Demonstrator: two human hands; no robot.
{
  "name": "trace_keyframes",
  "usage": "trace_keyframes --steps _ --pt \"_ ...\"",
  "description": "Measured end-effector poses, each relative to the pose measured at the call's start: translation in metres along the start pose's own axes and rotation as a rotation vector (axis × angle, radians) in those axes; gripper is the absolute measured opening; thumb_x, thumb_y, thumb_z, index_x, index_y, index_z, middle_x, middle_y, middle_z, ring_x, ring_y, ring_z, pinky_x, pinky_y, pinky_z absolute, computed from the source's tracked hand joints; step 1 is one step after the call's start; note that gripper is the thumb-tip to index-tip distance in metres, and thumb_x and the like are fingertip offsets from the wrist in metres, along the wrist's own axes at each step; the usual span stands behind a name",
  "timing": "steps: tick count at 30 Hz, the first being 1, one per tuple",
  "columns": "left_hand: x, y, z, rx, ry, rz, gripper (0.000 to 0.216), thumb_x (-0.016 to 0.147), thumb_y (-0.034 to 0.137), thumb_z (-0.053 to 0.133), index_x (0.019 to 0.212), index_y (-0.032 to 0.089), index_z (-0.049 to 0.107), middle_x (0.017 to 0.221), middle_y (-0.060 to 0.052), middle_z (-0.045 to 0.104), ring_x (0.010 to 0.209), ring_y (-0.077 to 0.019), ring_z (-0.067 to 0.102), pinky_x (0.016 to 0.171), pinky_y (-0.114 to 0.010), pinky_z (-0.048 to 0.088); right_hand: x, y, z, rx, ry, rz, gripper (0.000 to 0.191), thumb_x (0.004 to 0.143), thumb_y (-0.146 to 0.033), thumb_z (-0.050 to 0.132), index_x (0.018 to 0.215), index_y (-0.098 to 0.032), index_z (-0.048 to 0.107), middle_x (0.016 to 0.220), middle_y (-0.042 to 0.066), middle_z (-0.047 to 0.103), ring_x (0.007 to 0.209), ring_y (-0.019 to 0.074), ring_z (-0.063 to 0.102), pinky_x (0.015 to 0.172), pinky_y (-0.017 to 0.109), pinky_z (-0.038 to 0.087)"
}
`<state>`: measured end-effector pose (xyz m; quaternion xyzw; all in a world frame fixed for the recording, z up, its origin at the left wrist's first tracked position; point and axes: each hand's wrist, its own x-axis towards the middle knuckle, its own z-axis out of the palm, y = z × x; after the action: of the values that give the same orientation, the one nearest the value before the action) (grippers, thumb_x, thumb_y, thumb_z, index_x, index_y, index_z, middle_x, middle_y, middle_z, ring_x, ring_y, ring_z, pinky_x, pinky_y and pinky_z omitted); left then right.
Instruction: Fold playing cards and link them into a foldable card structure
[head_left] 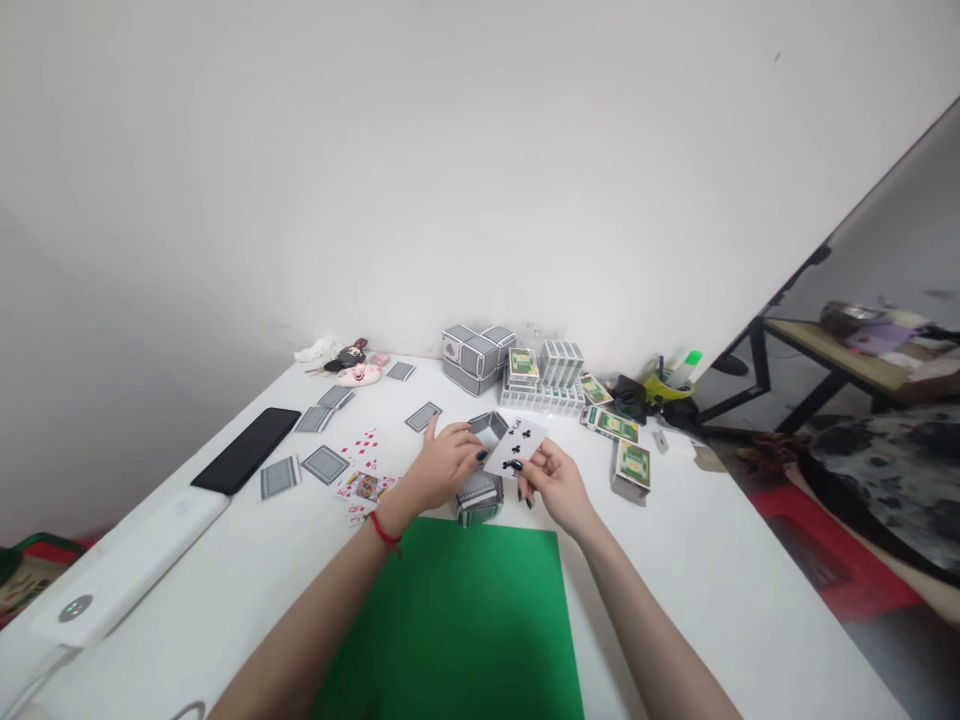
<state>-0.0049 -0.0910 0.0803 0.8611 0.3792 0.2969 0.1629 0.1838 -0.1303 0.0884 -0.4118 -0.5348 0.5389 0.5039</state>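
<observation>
A playing card, the three of clubs, is pinched face-up between the thumb and fingers of my right hand. Just left of it, my left hand has its fingers apart, the tips at a small open box shape built of folded cards. Whether those fingertips press on the box I cannot tell. Part of the box is hidden behind the held card and my left fingers. Under my wrists lies a green mat, its far edge by the box.
Behind stands a block of joined card cubes, next to stacked card packs. Loose cards and a black phone lie left, near a white device. A single pack stands right. A person sits beyond the table.
</observation>
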Motion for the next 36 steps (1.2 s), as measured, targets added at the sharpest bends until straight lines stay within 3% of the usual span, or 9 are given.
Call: trace_keyframes --steps 2,5,10,13,19,23,29,36 --pt "0.000 -0.007 0.005 0.155 -0.048 0.071 0.029 0.088 0.030 0.035 0.079 0.023 0.062 0.092 -0.002 0.061 0.106 -0.0223 0.045 0.104 -0.054 0.008 -0.003 0.003 -0.005 -0.017 -0.072 0.055 0.030 0.076 -0.045 0.056 0.084 -0.017 0.051 0.048 -0.003 0.057 0.039 0.0115 0.053 0.040 0.022 0.042" --pt "0.003 -0.011 0.009 0.197 -0.039 0.120 0.029 0.088 0.028 0.034 0.075 0.021 0.059 0.092 -0.004 0.058 0.097 -0.0196 0.046 0.101 -0.048 0.021 -0.007 0.010 -0.004 -0.091 -0.126 0.084 0.029 0.079 -0.045 0.052 0.079 -0.016 0.052 0.051 -0.001 0.060 0.043 0.0128 0.056 0.045 0.025 0.046" --pt "0.009 -0.014 0.011 0.076 0.049 0.139 0.021 0.086 0.026 0.036 0.077 0.019 0.054 0.088 -0.006 0.056 0.088 -0.0190 0.046 0.085 -0.038 0.036 -0.010 0.017 0.000 -0.194 -0.023 0.039 0.023 0.080 -0.040 0.051 0.074 -0.018 0.049 0.043 -0.007 0.048 0.036 0.0087 0.044 0.040 0.021 0.035" --pt "0.011 -0.016 0.014 0.019 0.078 0.129 0.020 0.084 0.026 0.038 0.069 0.019 0.050 0.078 -0.005 0.056 0.083 -0.0186 0.047 0.081 -0.036 0.037 -0.016 0.009 -0.004 -0.305 -0.017 0.052 0.023 0.081 -0.038 0.049 0.071 -0.018 0.051 0.044 -0.008 0.039 0.039 0.0074 0.036 0.041 0.019 0.029" --pt "0.012 -0.016 0.016 0.002 0.085 0.119 0.018 0.080 0.022 0.044 0.062 0.019 0.046 0.070 -0.002 0.055 0.079 -0.0166 0.049 0.080 -0.034 0.037 -0.044 -0.008 -0.009 -0.520 -0.124 0.102 0.028 0.084 -0.036 0.045 0.073 -0.015 0.059 0.063 -0.001 0.053 0.056 0.0099 0.042 0.051 0.021 0.032" --pt "0.013 -0.015 0.017 0.007 0.091 0.107 0.018 0.078 0.019 0.045 0.060 0.019 0.046 0.068 -0.001 0.056 0.076 -0.0161 0.049 0.079 -0.034 0.037 -0.055 -0.001 -0.003 -0.484 -0.134 0.189 0.033 0.084 -0.041 0.044 0.073 -0.015 0.061 0.058 -0.001 0.051 0.051 0.0092 0.039 0.047 0.020 0.029" --pt "0.013 -0.016 0.018 0.035 0.125 0.078 0.018 0.077 0.019 0.046 0.059 0.019 0.045 0.068 -0.002 0.055 0.076 -0.0161 0.049 0.077 -0.033 0.037 -0.055 0.012 0.011 -0.402 -0.120 0.232 0.033 0.082 -0.041 0.046 0.071 -0.014 0.059 0.047 -0.006 0.035 0.042 0.0068 0.032 0.040 0.019 0.023" --pt "0.012 -0.015 0.018 0.040 0.150 0.048 0.018 0.078 0.020 0.045 0.060 0.019 0.046 0.069 -0.002 0.055 0.075 -0.0162 0.048 0.073 -0.033 0.037 -0.056 0.018 0.023 -0.420 -0.093 0.245 0.033 0.082 -0.041 0.045 0.059 -0.017 0.050 0.046 -0.006 0.038 0.037 0.0070 0.037 0.036 0.019 0.025"
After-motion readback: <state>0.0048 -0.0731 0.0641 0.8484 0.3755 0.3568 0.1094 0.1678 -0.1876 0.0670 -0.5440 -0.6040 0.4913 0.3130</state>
